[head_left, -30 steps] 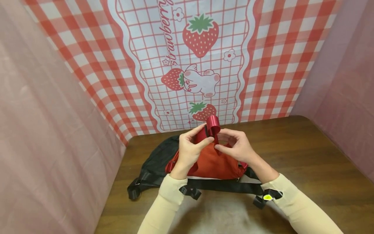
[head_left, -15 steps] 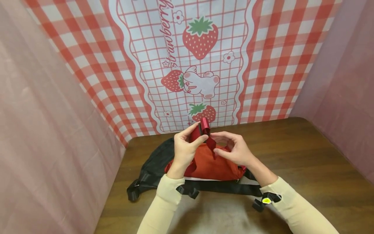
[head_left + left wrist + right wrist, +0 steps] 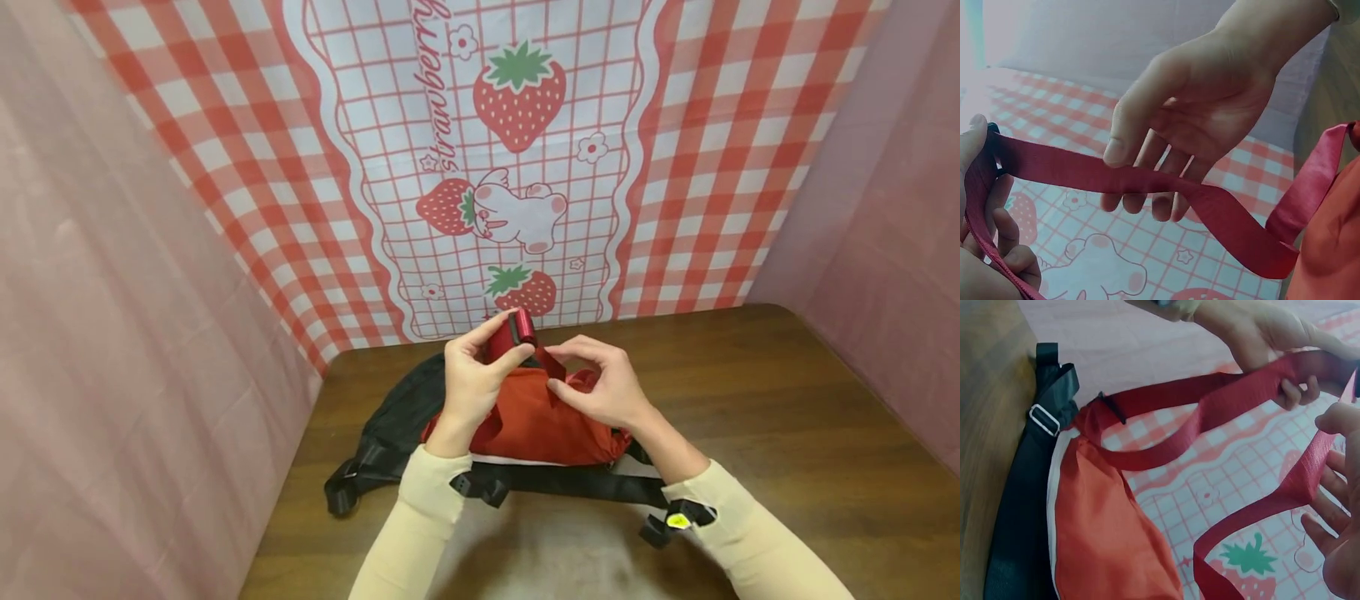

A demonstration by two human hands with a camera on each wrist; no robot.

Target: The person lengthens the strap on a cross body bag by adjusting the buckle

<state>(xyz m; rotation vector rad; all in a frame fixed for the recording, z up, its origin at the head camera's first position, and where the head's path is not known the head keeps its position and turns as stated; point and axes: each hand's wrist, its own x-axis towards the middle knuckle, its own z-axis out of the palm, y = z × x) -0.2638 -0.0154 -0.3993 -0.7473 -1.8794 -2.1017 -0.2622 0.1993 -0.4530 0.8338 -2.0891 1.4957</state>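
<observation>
Over an orange bag (image 3: 555, 425), my left hand (image 3: 474, 379) grips a black strap buckle (image 3: 995, 149), its thumb and fingers at the two ends. Red webbing (image 3: 1072, 167) passes through the buckle and stretches to my right hand (image 3: 609, 385). That right hand pinches the strap, thumb on the near face and fingers behind it. Past the right fingers the webbing twists and loops down to the bag. The left wrist view shows the buckle only at its edge. In the right wrist view another length of red strap (image 3: 1229, 406) runs from the bag's corner to the left hand.
A black bag body (image 3: 405, 408) lies behind and left of the orange part on the wooden table (image 3: 750, 400). Its black strap (image 3: 570, 482) runs along the front, with a metal slider (image 3: 1044, 420). A strawberry-print cloth (image 3: 517, 108) hangs behind, and pink curtains (image 3: 150, 292) flank the table.
The strap loop standing above the buckle has shrunk down close against it. Both hands have shifted slightly left, and the strap between them now runs tauter to the right hand.
</observation>
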